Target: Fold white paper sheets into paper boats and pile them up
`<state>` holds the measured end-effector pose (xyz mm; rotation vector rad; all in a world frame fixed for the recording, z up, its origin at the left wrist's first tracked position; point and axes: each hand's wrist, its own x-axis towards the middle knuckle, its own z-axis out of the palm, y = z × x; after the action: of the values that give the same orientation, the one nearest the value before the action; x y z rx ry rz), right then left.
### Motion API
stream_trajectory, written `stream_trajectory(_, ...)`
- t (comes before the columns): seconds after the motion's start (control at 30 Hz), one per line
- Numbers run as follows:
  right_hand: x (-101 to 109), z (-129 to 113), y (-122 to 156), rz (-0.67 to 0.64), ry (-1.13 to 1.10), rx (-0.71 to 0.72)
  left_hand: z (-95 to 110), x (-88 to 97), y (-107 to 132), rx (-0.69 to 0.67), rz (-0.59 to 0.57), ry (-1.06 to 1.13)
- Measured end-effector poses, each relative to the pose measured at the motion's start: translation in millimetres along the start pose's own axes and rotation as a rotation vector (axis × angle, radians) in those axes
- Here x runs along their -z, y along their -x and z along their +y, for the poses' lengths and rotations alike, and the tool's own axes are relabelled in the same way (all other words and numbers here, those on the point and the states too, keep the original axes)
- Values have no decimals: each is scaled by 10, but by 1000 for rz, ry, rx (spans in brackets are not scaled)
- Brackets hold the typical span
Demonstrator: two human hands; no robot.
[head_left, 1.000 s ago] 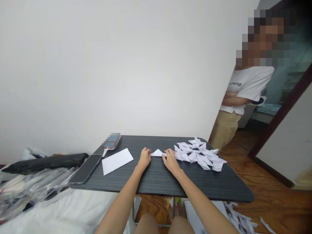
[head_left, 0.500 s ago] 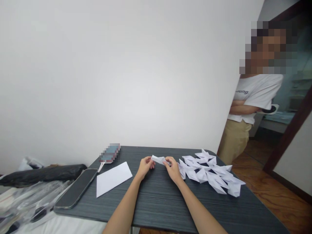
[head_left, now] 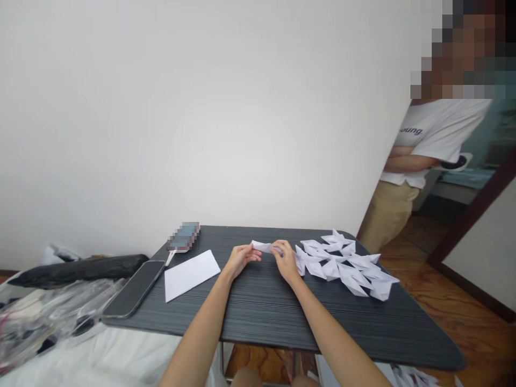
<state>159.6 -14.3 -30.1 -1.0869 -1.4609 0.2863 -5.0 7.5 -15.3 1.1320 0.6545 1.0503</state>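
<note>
My left hand (head_left: 240,257) and my right hand (head_left: 285,259) both pinch a small folded white paper piece (head_left: 262,246), held just above the dark table (head_left: 262,306). The left hand has its left end, the right hand its right end. A heap of several folded white paper shapes (head_left: 349,265) lies on the table just right of my right hand. A flat white sheet (head_left: 191,274) lies left of my left hand.
A dark phone (head_left: 134,288) lies near the table's left edge, with a small blurred-out object (head_left: 184,236) behind it. A black bundle (head_left: 76,269) and clear plastic bags (head_left: 48,317) lie at the left. A person in a white shirt (head_left: 423,161) stands at the right by a doorway.
A second ago the paper piece lay flat on the table under both hands; now it is lifted and pinched between them. The view has shifted slightly.
</note>
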Motion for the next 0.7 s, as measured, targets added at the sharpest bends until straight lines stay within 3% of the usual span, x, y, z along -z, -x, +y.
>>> stream_trajectory(0.2, -6, -25, 33, -50, -1, 66, -10, 46, 0, 85, 68, 61)
stream_trajectory(0.4, 17, -83, 49, -51, -24, 63, -22, 72, -20, 59, 116, 39)
stream_trajectory(0.6, 88, -59, 11, -130, -419, -233, -12, 83, -12, -11, 79, -43)
stream_trajectory(0.7, 105, -8, -6, -178, -496, -331, 4, 66, 8, -16, 69, -115)
